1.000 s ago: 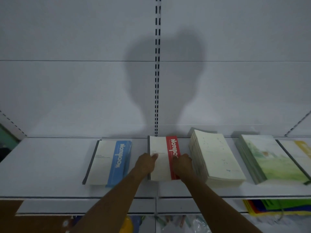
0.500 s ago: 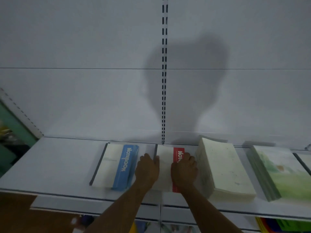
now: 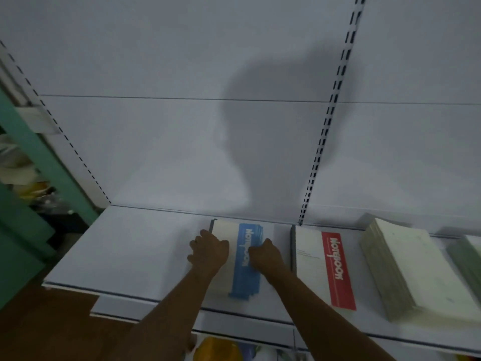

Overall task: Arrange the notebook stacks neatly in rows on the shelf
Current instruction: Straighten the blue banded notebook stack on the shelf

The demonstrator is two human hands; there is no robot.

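A stack of notebooks with a blue "Notebook" band [image 3: 246,280] lies flat on the white shelf [image 3: 125,254]. My left hand [image 3: 208,251] grips its left edge, fingers curled over the dark spine. My right hand [image 3: 265,255] grips the stack's right edge, over the blue band. To the right lies the red-band notebook stack [image 3: 325,267], untouched, and beyond it a thicker cream stack [image 3: 406,264].
A greenish stack [image 3: 468,259] shows at the right border. The shelf's back wall carries a slotted upright [image 3: 325,126]. Left of the blue stack the shelf surface is bare white. A green frame [image 3: 39,178] stands left; colourful items sit under the shelf.
Both hands left the red-band stack and moved left onto the blue-band stack. The view swung left, so the stacks now sit further right in the frame.
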